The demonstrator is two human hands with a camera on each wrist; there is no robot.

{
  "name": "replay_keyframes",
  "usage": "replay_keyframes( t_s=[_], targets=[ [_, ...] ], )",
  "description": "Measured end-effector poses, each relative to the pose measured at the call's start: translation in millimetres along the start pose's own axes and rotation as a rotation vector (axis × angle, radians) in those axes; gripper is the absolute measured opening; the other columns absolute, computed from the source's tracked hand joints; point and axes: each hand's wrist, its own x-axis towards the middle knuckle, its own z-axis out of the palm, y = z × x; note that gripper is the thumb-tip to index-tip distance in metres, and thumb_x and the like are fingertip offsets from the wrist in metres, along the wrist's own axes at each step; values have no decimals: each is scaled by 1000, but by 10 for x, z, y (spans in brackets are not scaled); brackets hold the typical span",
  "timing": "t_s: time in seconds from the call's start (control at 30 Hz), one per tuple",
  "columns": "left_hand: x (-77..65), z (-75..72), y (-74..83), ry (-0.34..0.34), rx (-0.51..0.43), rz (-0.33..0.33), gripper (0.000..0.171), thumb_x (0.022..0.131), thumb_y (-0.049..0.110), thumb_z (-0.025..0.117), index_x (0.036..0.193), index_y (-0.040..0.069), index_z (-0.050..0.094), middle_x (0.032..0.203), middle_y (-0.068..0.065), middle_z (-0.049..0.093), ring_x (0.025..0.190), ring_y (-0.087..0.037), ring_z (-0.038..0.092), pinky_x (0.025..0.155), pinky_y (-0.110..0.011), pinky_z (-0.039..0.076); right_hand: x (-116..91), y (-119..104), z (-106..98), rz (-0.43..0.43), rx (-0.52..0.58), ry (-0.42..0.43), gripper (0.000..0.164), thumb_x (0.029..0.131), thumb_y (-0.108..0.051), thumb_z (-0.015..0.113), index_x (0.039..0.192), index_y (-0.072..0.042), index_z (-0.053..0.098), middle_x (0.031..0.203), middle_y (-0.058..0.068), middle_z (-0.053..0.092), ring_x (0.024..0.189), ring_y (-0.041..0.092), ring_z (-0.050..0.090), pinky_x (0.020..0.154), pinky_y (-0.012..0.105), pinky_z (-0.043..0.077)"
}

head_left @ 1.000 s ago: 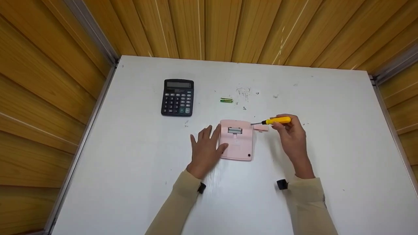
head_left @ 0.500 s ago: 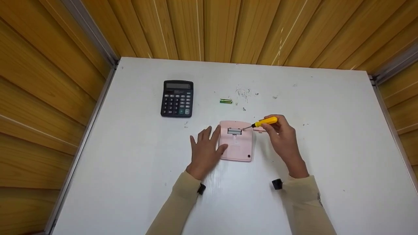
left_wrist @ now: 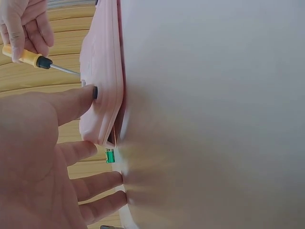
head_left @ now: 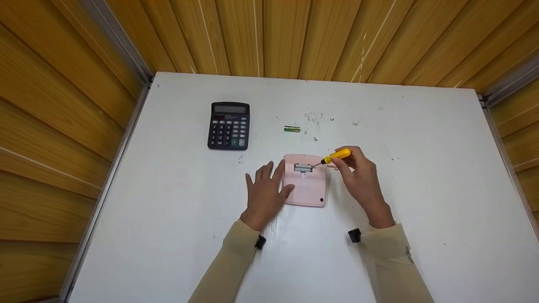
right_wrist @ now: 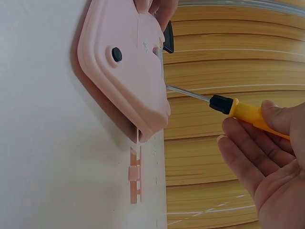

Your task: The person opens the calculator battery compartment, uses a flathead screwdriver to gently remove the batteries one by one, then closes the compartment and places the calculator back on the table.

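Observation:
A pink calculator lies back side up on the table, its battery compartment uncovered with a pale battery inside. My left hand steadies its left side, thumb over the back and fingers spread; in the left wrist view the thumb rests by a round black foot. With my right hand I hold a screwdriver by its yellow handle between thumb and fingers. Its metal shaft slants down to the compartment's right end. The pink battery cover lies right of the calculator, partly hidden by the right hand in the head view.
A black calculator lies face up at the back left. Beyond the pink one is a loose green battery. Wood-patterned panels stand behind the white table and at both sides.
My right hand has moved left with the screwdriver, bringing its tip from the calculator's right edge to the right end of the battery compartment. The left hand has stayed put.

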Motion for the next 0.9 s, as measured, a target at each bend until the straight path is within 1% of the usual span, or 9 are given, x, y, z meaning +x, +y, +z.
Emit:
replay_keyframes(
  t_s=[0.17,0.33,0.43,0.53,0.63,0.77,0.9],
  targets=[
    [2,0,0,-6,4,-1,75,105,53,62,167,20,37,163,-18,44,150,-38,39,116,-77,20,-9,22,14,0,10,21,32,100,-4,73,127,6,60,118,18,70,106,31,73,94,13,51],
    [4,0,0,-5,16,5,75,105,52,62,168,19,37,162,-18,44,150,-39,39,116,-78,21,-51,116,21,17,59,59,31,100,-5,73,126,6,60,118,17,71,109,30,72,96,15,51],
    [-2,-7,1,-2,20,8,74,105,52,62,167,19,37,162,-19,45,149,-39,40,115,-78,22,-78,191,25,34,118,77,30,101,-5,72,125,6,59,117,15,71,108,25,71,95,17,52],
    [-9,-16,1,-2,18,12,74,106,51,62,167,18,37,161,-19,45,149,-39,40,115,-78,22,-104,267,27,57,187,89,28,101,-2,71,125,7,59,115,14,69,105,19,71,93,20,55],
    [-8,-25,0,-6,25,12,74,106,52,61,168,18,36,162,-19,44,149,-39,40,115,-78,22,-125,342,34,81,257,102,28,101,0,70,126,7,58,114,14,68,102,16,72,91,24,57],
    [-1,-24,3,6,49,13,75,106,52,61,167,17,36,161,-19,45,148,-39,41,114,-78,24,-150,424,47,123,364,116,29,103,0,68,127,10,56,115,18,67,103,18,73,91,29,58],
    [7,-12,8,9,60,9,75,106,53,61,167,17,37,162,-19,45,149,-39,41,113,-78,25,-178,508,48,175,450,125,28,104,0,65,127,12,54,116,20,66,105,20,74,92,33,58]
  ],
)
